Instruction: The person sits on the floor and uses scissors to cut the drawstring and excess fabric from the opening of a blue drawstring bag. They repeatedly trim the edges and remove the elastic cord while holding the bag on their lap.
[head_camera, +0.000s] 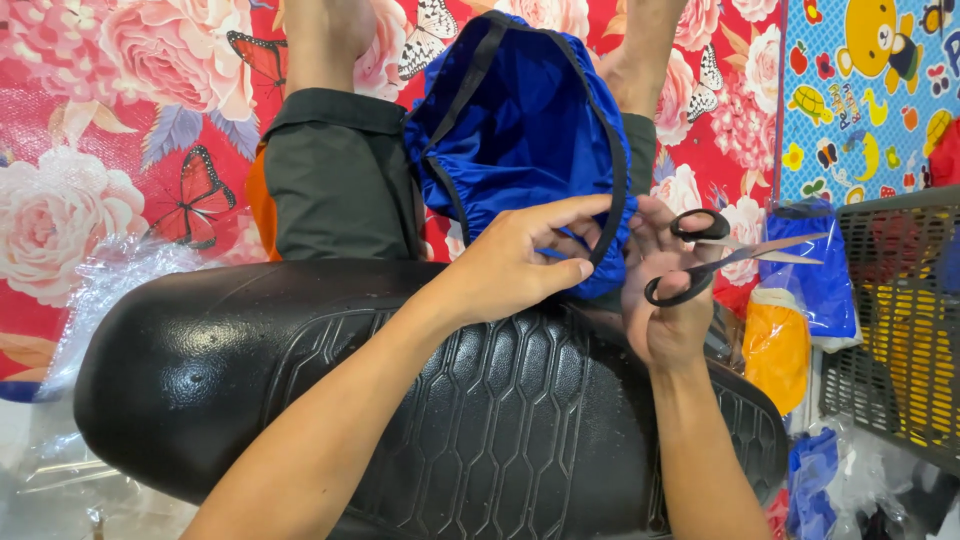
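Over the black seat (430, 400), the left hand (515, 265) pinches the blue cover (520, 130) – the right hand (665, 290) grips black scissors (715, 255) beside it – above a red floral mat (90, 130).

The blue cover (520, 130) looks like thin nylon-type cloth, slightly shiny, with a gathered black trim band. The seat (430, 400) under it is black vinyl or leatherette, semi-glossy, smooth on one end and embossed with a raised hexagon pattern on the rest. The scissors (715, 255) have glossy black plastic loops and bare metal blades. The floor mat (90, 150) is printed, sheeny plastic with flowers. The crate (900, 330) is matt grey plastic mesh.
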